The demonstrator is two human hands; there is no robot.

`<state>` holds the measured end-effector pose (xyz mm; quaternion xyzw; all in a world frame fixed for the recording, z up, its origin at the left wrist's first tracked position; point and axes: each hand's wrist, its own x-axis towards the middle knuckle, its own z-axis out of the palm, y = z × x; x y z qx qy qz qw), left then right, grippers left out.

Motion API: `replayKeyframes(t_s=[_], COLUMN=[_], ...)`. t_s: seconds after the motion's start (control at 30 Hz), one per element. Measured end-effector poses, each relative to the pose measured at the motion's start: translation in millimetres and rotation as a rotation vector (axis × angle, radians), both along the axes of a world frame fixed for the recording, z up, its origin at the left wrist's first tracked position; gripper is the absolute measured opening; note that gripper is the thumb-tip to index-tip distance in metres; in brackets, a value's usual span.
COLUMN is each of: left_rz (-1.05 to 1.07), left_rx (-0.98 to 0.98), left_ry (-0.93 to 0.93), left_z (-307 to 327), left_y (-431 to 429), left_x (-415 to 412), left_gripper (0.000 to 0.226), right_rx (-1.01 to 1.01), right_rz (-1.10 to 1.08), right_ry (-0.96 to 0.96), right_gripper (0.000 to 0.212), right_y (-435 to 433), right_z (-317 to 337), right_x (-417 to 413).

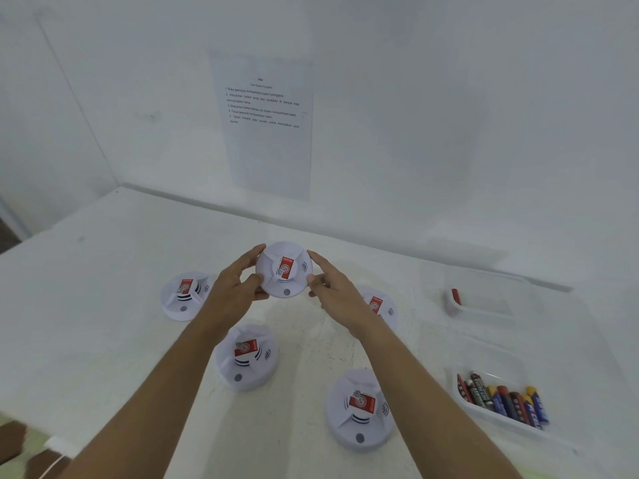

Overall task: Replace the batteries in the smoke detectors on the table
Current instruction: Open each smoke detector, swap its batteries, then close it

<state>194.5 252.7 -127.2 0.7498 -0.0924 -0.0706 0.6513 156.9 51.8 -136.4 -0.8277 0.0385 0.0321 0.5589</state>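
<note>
A white round smoke detector [284, 269] with a red sticker is lifted above the table, face toward me. My left hand [238, 283] grips its left rim, thumb on the front. My right hand [328, 283] holds its right rim with thumb and fingers. Several more detectors lie on the white table [86, 288]: one at the left [185, 295], one in the near middle [246, 356], one near right [360, 407], and one [380, 305] partly hidden behind my right wrist.
A clear tray [501, 406] at the right holds several batteries. Farther back sits another clear tray [484, 299] with one red battery [455, 296] in it. An instruction sheet [264, 122] hangs on the white wall behind the table.
</note>
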Motion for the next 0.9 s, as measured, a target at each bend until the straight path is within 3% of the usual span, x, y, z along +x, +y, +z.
replayKeyframes(t_s=[0.47,0.73,0.83,0.9], left_rz=[0.07,0.241,0.227,0.199], left_rx=[0.091,0.258,0.325,0.425], left_ry=[-0.043,-0.021,-0.004,-0.01], left_z=[-7,-17,-19,-22], left_y=[-1,-11,-20,-23], left_x=[13,31,36,40], left_gripper=[0.044,0.032,0.014,0.014], right_rx=[0.108,-0.061,-0.11,-0.135], right_rz=[-0.129,-0.197,-0.238,-0.253], right_ry=[-0.059,-0.02,-0.003,0.021], right_gripper=[0.04,0.031,0.023,0.018], right_y=[15,31,36,37], right_z=[-1,-7,-12,-16], right_x=[4,12,22,29])
